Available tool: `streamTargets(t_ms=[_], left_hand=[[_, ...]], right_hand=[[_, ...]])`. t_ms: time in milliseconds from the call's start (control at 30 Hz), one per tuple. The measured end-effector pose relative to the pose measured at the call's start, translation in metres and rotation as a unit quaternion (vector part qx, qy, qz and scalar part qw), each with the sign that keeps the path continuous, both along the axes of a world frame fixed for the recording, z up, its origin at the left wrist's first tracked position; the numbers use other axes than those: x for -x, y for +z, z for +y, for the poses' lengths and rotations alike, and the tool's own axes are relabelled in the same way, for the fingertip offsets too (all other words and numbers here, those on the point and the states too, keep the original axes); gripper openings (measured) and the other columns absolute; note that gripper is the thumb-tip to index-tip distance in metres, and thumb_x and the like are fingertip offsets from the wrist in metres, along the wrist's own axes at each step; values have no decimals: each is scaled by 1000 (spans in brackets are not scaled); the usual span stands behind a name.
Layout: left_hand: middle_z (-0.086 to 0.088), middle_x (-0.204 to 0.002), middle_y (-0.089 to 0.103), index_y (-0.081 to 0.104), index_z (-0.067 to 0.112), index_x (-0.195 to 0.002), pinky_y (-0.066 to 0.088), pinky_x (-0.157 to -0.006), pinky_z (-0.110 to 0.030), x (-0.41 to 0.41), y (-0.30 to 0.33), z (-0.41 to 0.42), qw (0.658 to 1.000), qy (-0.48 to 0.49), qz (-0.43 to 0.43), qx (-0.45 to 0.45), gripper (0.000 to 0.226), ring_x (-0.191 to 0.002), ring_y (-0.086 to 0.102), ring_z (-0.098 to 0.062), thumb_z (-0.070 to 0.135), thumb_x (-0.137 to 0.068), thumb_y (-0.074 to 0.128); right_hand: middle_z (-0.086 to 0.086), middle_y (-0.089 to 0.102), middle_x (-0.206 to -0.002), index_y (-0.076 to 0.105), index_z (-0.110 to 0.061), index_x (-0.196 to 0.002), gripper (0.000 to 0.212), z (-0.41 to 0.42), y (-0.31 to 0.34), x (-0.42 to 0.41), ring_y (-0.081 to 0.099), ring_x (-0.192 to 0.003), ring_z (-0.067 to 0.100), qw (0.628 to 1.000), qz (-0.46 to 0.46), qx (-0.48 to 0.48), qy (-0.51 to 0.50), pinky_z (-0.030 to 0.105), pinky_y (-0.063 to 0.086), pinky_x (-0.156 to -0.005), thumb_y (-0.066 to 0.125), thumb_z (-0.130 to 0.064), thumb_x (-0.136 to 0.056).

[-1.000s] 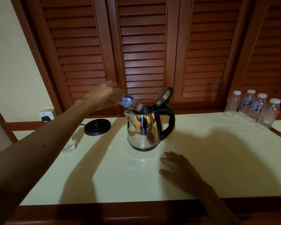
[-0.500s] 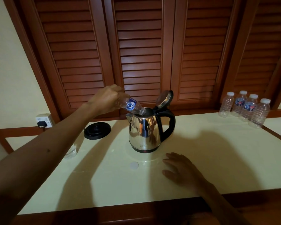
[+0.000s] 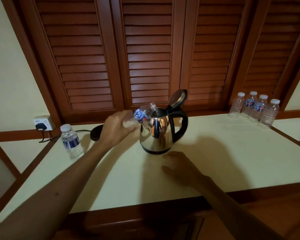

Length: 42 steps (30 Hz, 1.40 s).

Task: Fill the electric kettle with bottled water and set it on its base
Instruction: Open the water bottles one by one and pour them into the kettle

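Left hand (image 3: 117,129) reaching forward from the lower left, fingers wrapped round a small bottle (image 3: 140,115), uncapped neck tipped up to the right, just above the rim of the kettle (image 3: 158,134). Right hand (image 3: 177,164) lying flat on the worktop (image 3: 232,161), palm down, fingers spread, holding nothing, close in front of the kettle's foot. Kettle standing upright on the worktop, lid (image 3: 178,98) hinged up, black handle to the right. Black round base (image 3: 96,134) behind the left hand, partly hidden by it, apart from the kettle, cord running to a wall socket (image 3: 42,122). Capped bottle (image 3: 71,142) upright near the left edge. Four more bottles (image 3: 256,109) clustered at the far right, before louvred wooden doors (image 3: 149,54).
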<state>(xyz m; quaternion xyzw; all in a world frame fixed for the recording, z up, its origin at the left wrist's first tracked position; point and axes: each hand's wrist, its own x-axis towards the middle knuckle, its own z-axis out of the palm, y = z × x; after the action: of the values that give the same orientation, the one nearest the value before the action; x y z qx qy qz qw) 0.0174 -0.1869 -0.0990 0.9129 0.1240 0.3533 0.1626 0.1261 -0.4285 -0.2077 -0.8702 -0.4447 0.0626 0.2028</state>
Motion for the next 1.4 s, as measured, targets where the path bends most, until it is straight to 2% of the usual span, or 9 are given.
streamTargets(t_ms=[133,233,333,533,767,933,1033,1300,1400], left_hand=[[1,-94,64,58,16,-117,50,-71,-30,22,-43,-27,985,22,-30,170,57,-84,61,-16,39,-69,80],[3,-100,61,47,17,-130,51,-71,-25,34,-66,-43,962,30,-31,268,64,-84,63,-12,29,-76,80],[8,-107,59,46,23,-130,48,-67,-15,40,-80,-53,927,10,-53,372,58,-88,61,-3,19,-81,77],[10,-113,59,51,21,-127,50,-72,-13,49,-104,-56,921,-39,-24,388,51,-96,63,-9,20,-83,77],[5,-124,63,56,20,-128,51,-86,-20,48,-108,-48,911,-66,-19,406,61,-108,62,-13,23,-74,85],[-1,-122,64,51,30,-117,56,-93,-34,47,-111,-45,897,-79,-37,433,63,-112,63,-20,19,-68,89],[-4,-116,69,53,24,-120,57,-91,-44,47,-112,-45,885,-100,-44,452,62,-106,68,-20,14,-69,88],[-1,-111,71,53,33,-114,59,-85,-34,50,-110,-46,878,-112,-43,463,58,-103,69,-16,13,-72,86],[2,-111,69,51,33,-117,58,-83,-28,49,-109,-47,883,-109,-36,455,59,-102,68,-13,15,-73,86]], right_hand=[[7,51,-135,54,-17,-130,43,29,15,19,46,-124,24,998,-12,-19,64,39,38,-104,46,-40,-95],[10,52,-132,54,-19,-129,47,48,14,25,45,-122,29,995,-30,52,81,43,36,-103,48,-47,-91],[9,54,-126,60,-17,-122,42,57,15,28,47,-116,28,993,-48,81,77,32,33,-95,52,-44,-90],[9,64,-91,64,-5,-98,17,52,29,41,57,-77,12,983,46,-175,4,24,41,-71,55,-20,-94],[0,54,-80,57,-7,-116,24,64,92,57,52,-74,9,949,96,-298,40,24,45,-70,52,-16,-95],[8,54,-128,53,-13,-130,36,73,125,52,50,-114,19,976,-85,-166,110,33,42,-93,49,-18,-96],[9,58,-121,57,-10,-126,33,74,134,44,50,-112,20,968,-135,-91,189,31,37,-93,48,-17,-95],[7,62,-123,61,-10,-122,34,87,160,38,53,-116,20,931,-234,62,273,34,40,-99,52,-2,-90],[7,61,-93,60,-11,-92,18,93,159,41,57,-90,24,934,-249,113,228,41,47,-80,49,-25,-96]])
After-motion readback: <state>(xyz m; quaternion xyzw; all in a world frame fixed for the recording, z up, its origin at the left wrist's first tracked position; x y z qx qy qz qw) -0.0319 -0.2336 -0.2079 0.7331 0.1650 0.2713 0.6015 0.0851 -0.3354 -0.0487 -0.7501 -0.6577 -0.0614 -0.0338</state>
